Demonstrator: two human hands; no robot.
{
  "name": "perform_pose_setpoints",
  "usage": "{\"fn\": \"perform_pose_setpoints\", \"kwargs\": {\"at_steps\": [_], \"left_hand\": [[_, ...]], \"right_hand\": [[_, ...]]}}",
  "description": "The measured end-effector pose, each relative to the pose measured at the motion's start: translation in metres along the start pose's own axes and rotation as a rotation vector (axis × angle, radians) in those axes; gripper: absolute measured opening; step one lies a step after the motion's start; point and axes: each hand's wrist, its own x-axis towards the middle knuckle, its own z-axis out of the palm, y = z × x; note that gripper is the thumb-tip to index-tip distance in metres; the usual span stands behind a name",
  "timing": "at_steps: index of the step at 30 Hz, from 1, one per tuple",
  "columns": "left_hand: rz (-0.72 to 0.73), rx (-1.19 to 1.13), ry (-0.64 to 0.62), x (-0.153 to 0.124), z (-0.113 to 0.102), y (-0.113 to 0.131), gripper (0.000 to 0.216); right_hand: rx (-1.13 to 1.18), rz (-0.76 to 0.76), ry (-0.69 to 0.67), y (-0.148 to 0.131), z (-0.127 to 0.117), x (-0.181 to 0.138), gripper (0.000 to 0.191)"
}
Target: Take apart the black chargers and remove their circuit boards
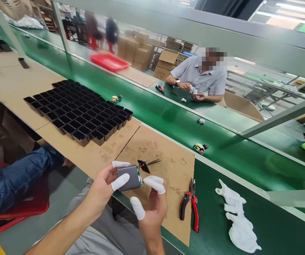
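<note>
Grey block (128,177) between fingers (120,181) of left hand (102,189), right hand (152,209) upright beside.

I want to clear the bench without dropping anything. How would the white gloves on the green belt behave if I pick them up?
The white gloves lie crumpled and flat, so they are probably soft and floppy. They look thin, so likely very light. On the green belt they should not roll; a push may only bunch them.
</note>
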Motion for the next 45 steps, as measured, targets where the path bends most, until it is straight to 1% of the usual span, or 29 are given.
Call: {"fn": "perform_pose_setpoints", "kwargs": {"at_steps": [1, 2, 4, 5, 6, 8, 10, 14, 17, 20, 23, 26, 32, 36, 39, 42, 45], "left_hand": [[-0.036, -0.02, -0.025, 0.006, -0.002, 0.004, 0.06], [-0.073, -0.039, -0.056, 0.012, -0.003, 0.007, 0.06], [-0.14, -0.075, -0.121, 0.022, -0.004, 0.013, 0.059], [-0.169, -0.091, -0.148, 0.027, -0.004, 0.015, 0.059], [-0.196, -0.105, -0.163, 0.03, -0.004, 0.016, 0.059], [-0.249, -0.12, -0.178, 0.034, -0.004, 0.016, 0.059], [-0.287, -0.123, -0.186, 0.036, -0.005, 0.013, 0.06], [-0.284, -0.138, -0.158, 0.035, -0.01, 0.007, 0.058], [-0.297, -0.127, -0.122, 0.031, -0.013, 0.003, 0.06], [-0.313, -0.079, -0.068, 0.027, -0.012, 0.002, 0.065], [-0.335, -0.056, -0.042, 0.024, -0.008, 0.003, 0.07], [-0.353, -0.053, -0.055, 0.023, -0.003, 0.002, 0.073], [-0.356, -0.076, -0.058, 0.023, 0.01, -0.005, 0.07], [-0.374, -0.067, -0.116, 0.022, 0.016, -0.004, 0.066], [-0.377, -0.042, -0.143, 0.02, 0.015, 0.0, 0.061], [-0.362, -0.039, -0.109, 0.02, 0.014, 0.002, 0.064], [-0.359, -0.041, -0.086, 0.022, 0.014, 0.003, 0.066]], "right_hand": [[0.047, 0.081, -0.029, 0.002, -0.003, 0.004, 0.037], [0.09, 0.166, -0.069, 0.004, -0.005, 0.007, 0.036], [0.174, 0.325, -0.162, 0.009, -0.004, 0.011, 0.046], [0.22, 0.388, -0.178, 0.011, -0.002, 0.012, 0.054], [0.268, 0.431, -0.161, 0.013, 0.002, 0.014, 0.061], [0.36, 0.466, -0.087, 0.015, 0.01, 0.016, 0.068], [0.435, 0.47, -0.047, 0.016, 0.018, 0.021, 0.072], [0.564, 0.506, -0.108, 0.016, 0.021, 0.03, 0.073], [0.573, 0.504, -0.161, 0.019, 0.015, 0.036, 0.073], [0.538, 0.459, -0.206, 0.018, 0.008, 0.044, 0.063], [0.426, 0.39, -0.243, 0.013, 0.001, 0.054, 0.053], [0.313, 0.331, -0.258, 0.008, -0.007, 0.058, 0.048], [0.272, 0.312, -0.228, 0.0, -0.023, 0.05, 0.047], [0.244, 0.322, -0.23, -0.002, -0.032, 0.046, 0.051], [0.226, 0.293, -0.227, 0.001, -0.034, 0.04, 0.053], [0.203, 0.279, -0.21, 0.006, -0.032, 0.031, 0.057], [0.202, 0.301, -0.22, 0.008, -0.03, 0.025, 0.059]]}}
